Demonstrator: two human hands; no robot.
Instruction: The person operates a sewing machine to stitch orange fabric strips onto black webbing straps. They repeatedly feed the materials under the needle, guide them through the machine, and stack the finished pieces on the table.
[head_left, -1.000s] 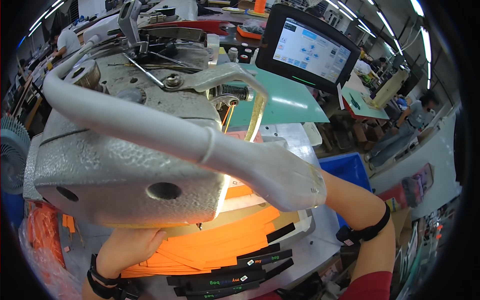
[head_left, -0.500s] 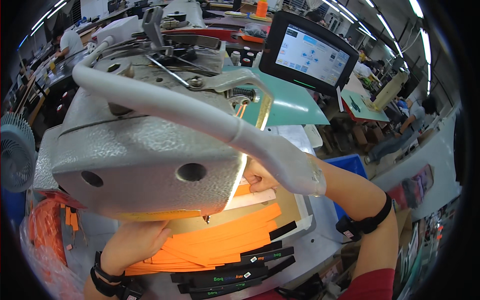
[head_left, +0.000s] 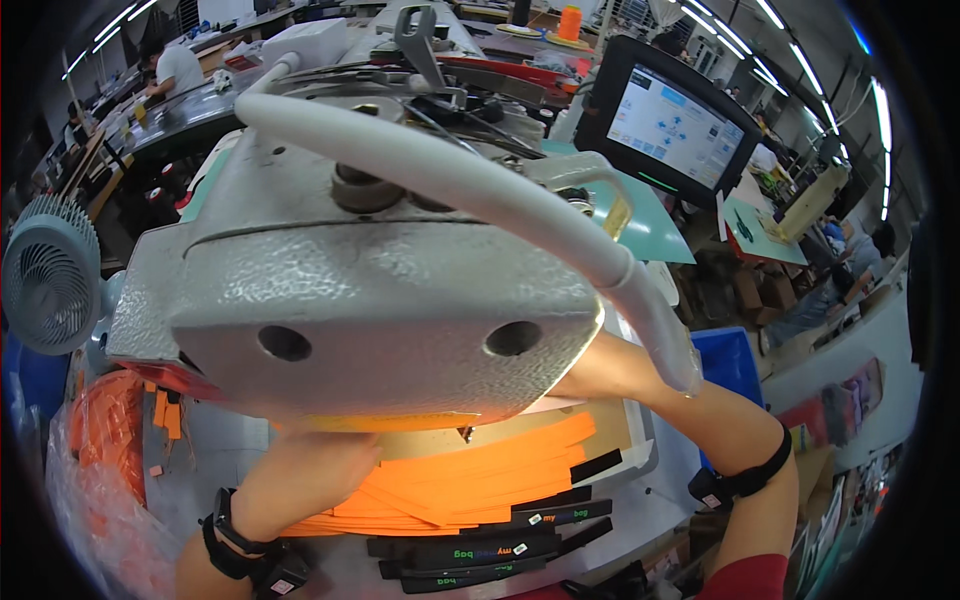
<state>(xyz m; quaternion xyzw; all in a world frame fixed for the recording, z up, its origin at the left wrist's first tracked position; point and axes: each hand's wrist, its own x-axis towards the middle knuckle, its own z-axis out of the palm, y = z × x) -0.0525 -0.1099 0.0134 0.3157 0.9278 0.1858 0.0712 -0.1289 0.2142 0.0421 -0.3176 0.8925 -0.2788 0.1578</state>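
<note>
A large grey sewing machine head [head_left: 390,290] fills the middle of the view, with a pale curved tube [head_left: 440,170] across it. Beneath its front edge lies my left hand [head_left: 325,468], its back turned up, beside a fanned stack of orange strips [head_left: 480,480]. The fingers of that hand are hidden under the machine. My right forearm reaches in from the right and passes behind the machine head, which hides my right hand. Several black strips [head_left: 465,550] with coloured lettering lie nearest me, below the orange ones. A small metal part [head_left: 465,434] shows under the head.
A touch screen [head_left: 670,125] stands beyond the machine at the right. At far left is a fan [head_left: 52,275], above a clear plastic bag of orange material [head_left: 105,440]. A blue bin [head_left: 735,370] sits behind my right arm. People work at tables farther off.
The view has shifted, so the machine appears farther right. My right hand, earlier visible with bent fingers on a pale strip, is now behind the machine head. My left hand remains by the orange strips.
</note>
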